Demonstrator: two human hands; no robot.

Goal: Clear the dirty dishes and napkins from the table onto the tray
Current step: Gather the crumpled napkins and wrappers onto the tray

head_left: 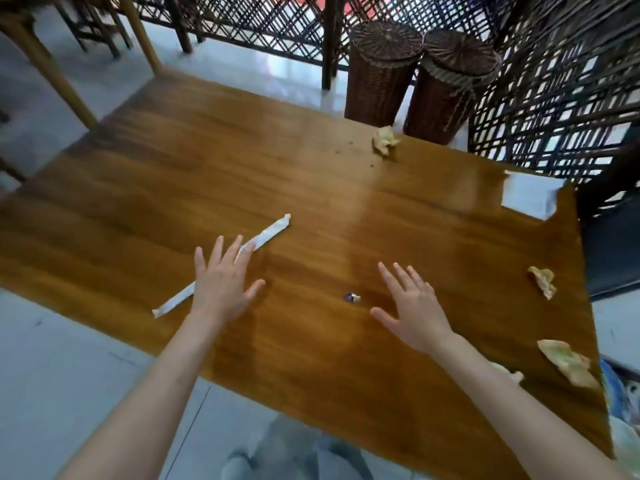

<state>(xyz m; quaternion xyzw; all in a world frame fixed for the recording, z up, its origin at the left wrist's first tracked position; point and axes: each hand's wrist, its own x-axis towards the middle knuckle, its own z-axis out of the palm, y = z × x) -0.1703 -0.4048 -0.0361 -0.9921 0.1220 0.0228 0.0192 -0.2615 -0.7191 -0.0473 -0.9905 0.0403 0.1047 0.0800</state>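
We are seeing two wicker baskets (pixel 420 81) standing side by side on the floor beyond the table's far edge, dark lattice screens (pixel 554 98) rising behind them, and wooden chair legs (pixel 52 64) showing far left.

— What do you see of yourself from the head camera?

— Your two forearms, bare from the lower edge of the picture up to the wrists: no sleeves, cuffs or gloves on either one.

— Anything on the hands?

— Your left hand (pixel 221 284) carries no ring, and the wrist behind it has no watch or band. Your right hand (pixel 414 315) is just as plain (the picture is a little soft, so fine marks could escape notice). Nails look short and unpainted.

— And lower down?

— Grey trouser legs (pixel 298 452) show at the bottom edge, blurred, with folds in the cloth.
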